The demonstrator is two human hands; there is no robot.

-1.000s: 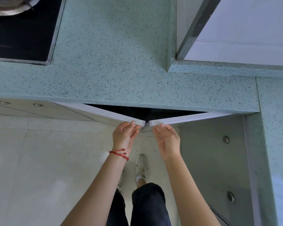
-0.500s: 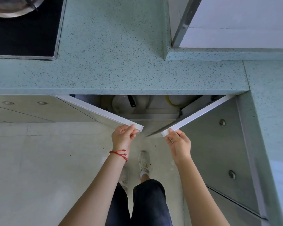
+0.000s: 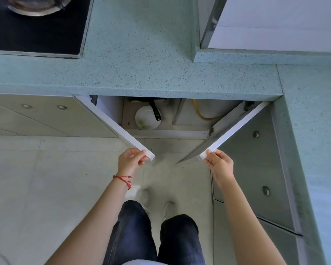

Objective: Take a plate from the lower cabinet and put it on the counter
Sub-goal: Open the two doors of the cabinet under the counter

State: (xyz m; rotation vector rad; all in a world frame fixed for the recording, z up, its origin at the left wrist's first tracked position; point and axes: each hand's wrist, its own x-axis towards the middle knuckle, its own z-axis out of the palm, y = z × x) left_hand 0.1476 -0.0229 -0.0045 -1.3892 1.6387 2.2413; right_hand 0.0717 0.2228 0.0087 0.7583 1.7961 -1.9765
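Note:
Below the speckled green counter the lower cabinet stands open. A white plate lies on its floor, partly under a black pan handle. My left hand, with a red string on the wrist, grips the free end of the left cabinet door. My right hand grips the free end of the right cabinet door. Both doors are swung outward toward me, forming a V.
A black cooktop with a metal pan is at the back left of the counter. A yellow hose runs inside the cabinet on the right. Grey cabinet fronts line the right side. My legs and shoes stand on the tiled floor.
Both hands have pulled the two cabinet doors further open, from nearly meeting to wide apart. The cabinet interior with the plate has come into view.

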